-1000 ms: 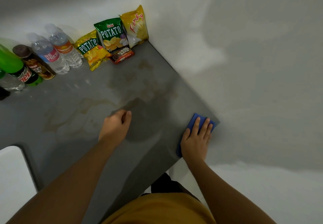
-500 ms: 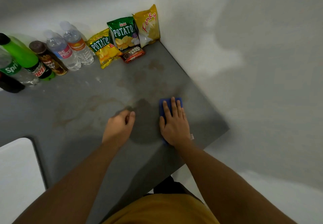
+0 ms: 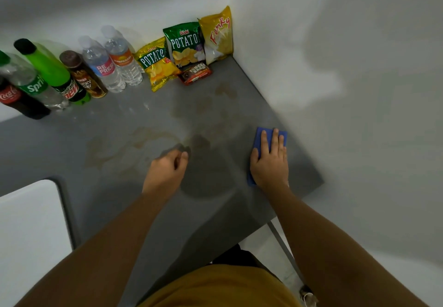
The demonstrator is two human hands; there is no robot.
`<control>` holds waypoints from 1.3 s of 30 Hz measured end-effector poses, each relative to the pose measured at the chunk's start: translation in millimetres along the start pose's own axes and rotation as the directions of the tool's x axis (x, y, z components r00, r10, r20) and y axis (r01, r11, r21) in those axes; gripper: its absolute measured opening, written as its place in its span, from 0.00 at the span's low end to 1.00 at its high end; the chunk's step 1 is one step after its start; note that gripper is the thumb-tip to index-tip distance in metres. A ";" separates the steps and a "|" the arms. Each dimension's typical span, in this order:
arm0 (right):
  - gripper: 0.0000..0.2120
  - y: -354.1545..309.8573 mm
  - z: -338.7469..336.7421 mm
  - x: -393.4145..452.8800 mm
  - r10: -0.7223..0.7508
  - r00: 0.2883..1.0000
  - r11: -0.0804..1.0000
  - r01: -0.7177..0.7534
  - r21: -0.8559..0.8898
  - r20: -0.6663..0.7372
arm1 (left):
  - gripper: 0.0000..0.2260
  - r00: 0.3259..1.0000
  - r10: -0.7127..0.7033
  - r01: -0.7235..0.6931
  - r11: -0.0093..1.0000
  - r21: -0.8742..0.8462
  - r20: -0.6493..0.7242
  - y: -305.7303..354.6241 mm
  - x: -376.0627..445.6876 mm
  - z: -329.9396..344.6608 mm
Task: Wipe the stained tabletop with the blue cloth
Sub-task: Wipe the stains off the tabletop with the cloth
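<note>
A grey tabletop (image 3: pixel 134 210) carries brownish stains (image 3: pixel 148 141) across its middle and toward the far corner. My right hand (image 3: pixel 269 165) lies flat on the blue cloth (image 3: pixel 263 139), fingers spread, pressing it onto the table near the right edge. Most of the cloth is hidden under the palm; its far end and a bit of its left edge show. My left hand (image 3: pixel 167 170) rests on the table to the left of the cloth, fingers loosely curled, holding nothing, beside a dark stain patch (image 3: pixel 200 142).
Along the back wall stand several drink bottles (image 3: pixel 60 76) and snack bags (image 3: pixel 184 45), with a small brown snack pack (image 3: pixel 195 74) lying in front. A white surface (image 3: pixel 28 230) adjoins the table at the left. The white wall (image 3: pixel 335 91) borders the right edge.
My right hand has slid the cloth from the table's middle back toward the right edge, after sweeping left from the near right corner. The left hand has stayed in place.
</note>
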State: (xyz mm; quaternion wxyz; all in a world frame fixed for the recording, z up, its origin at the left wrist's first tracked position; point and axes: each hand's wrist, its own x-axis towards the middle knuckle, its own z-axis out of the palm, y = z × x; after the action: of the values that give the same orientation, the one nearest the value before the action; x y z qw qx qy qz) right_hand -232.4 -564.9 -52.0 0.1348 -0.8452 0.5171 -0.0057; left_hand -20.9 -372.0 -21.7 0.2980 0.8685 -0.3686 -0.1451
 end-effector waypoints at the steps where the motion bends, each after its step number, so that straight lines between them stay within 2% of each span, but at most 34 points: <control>1: 0.30 0.6 0.7 -8.6 -0.002 1.000 1.000 0.002 -0.002 0.010 | 0.16 1.000 -0.004 0.004 1.000 -0.006 -0.002 0.0 -1.1 0.1; 5: 0.31 -6.2 12.7 -47.3 -0.059 0.998 0.998 0.059 -0.017 0.001 | 0.17 1.000 -0.018 0.018 0.999 -0.027 0.014 2.0 -7.0 -0.5; 11: 0.31 -39.6 39.9 -91.8 -0.157 0.983 0.987 0.158 -0.005 0.098 | 0.18 0.999 -0.013 0.014 0.999 -0.037 0.031 2.5 -18.7 -2.3; 19: 0.30 -94.5 50.2 -111.5 -0.387 0.908 0.922 0.383 0.057 0.163 | 0.18 0.997 -0.064 0.066 0.997 -0.027 0.043 -0.2 -38.0 -1.9; 22: 0.29 -102.8 45.7 -109.4 -0.452 0.872 0.889 0.423 0.177 0.186 | 0.14 0.995 -0.087 0.089 0.995 -0.039 0.058 -0.4 -45.0 1.4; 25: 0.25 -95.7 27.2 -97.0 -0.439 0.889 0.866 0.378 0.328 0.133 | 0.09 0.996 -0.070 0.071 0.997 -0.033 0.052 5.1 -50.7 10.2; 28: 0.22 -75.8 10.3 -78.1 -0.367 0.930 0.908 0.351 0.228 0.031 | 0.12 1.000 -0.006 0.007 0.999 -0.038 0.018 17.2 -55.0 29.1; 30: 0.21 -62.2 1.9 -62.8 -0.312 0.949 0.941 0.302 0.154 0.047 | 0.18 0.998 0.042 -0.041 0.999 -0.021 0.042 27.9 -59.0 44.4; 32: 0.20 -52.3 -3.4 -50.9 -0.270 0.960 0.954 0.258 0.153 0.067 | 0.26 0.991 0.074 -0.082 0.994 0.075 0.108 35.8 -65.3 62.8; 35: 0.22 -46.9 -1.5 -40.9 -0.351 0.919 0.930 0.365 -0.050 0.179 | 0.32 0.982 0.035 -0.088 0.954 0.288 0.184 37.7 -78.1 85.8; 37: 0.23 -49.3 3.8 -40.1 -0.395 0.888 0.889 0.434 -0.144 0.236 | 0.32 0.985 0.009 -0.068 0.941 0.332 0.174 34.3 -86.6 90.1; 39: 0.24 -55.6 4.5 -43.4 -0.424 0.875 0.874 0.463 -0.146 0.233 | 0.32 0.989 0.013 -0.064 0.937 0.342 0.150 28.5 -94.9 87.3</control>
State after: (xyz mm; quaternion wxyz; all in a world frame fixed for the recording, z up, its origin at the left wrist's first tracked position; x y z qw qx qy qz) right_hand -203.3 -502.0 -37.7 0.0950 -0.9471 0.2908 0.0970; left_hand -143.0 -354.7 -68.9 0.1157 0.8871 -0.4260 -0.1351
